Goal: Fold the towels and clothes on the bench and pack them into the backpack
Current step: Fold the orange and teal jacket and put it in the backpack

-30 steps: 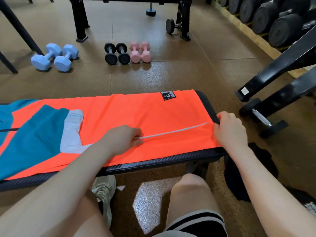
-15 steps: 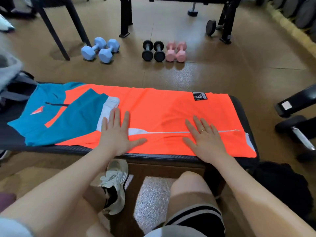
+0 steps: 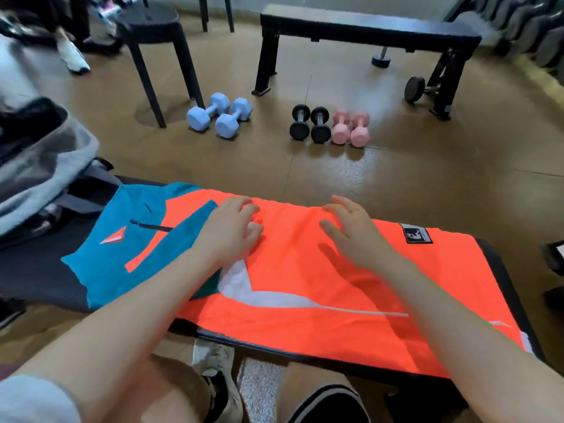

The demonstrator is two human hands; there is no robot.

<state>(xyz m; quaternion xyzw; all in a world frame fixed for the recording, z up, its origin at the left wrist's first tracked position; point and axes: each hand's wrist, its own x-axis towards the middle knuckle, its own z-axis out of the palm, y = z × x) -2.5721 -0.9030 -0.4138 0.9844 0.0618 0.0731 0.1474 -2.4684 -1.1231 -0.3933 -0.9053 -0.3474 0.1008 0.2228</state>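
A person seated at a black padded workout bench [image 3: 503,288] reaches both bare hands over a bright orange and teal sports garment [image 3: 320,270] spread flat along the bench top, which fills the lower middle of the head view. The left hand [image 3: 232,230] lies on the cloth where the teal sleeve meets the orange body, its fingers bent and loosely bunched, the tips on the fabric; whether they pinch the cloth cannot be told through the blur. At 3 o'clock from it, a little apart, the right hand [image 3: 354,233] is held over the orange panel with fingers spread and slightly bent, a shadow under the palm; whether it touches the cloth cannot be told. A white stripe [image 3: 274,297] crosses the garment at 6 o'clock from the hands, and a small black patch [image 3: 416,234] sits at 3 o'clock from the right hand. A grey fabric backpack [image 3: 39,166] stands on the bench's left end, at 9 o'clock from the garment, with its mouth open. On the brown floor at 12 o'clock lie a pair of light blue dumbbells [image 3: 219,116], a pair of black dumbbells [image 3: 309,123] and a pair of pink dumbbells [image 3: 351,128], with a second black bench [image 3: 366,25] and a black stool [image 3: 152,22] beyond them.
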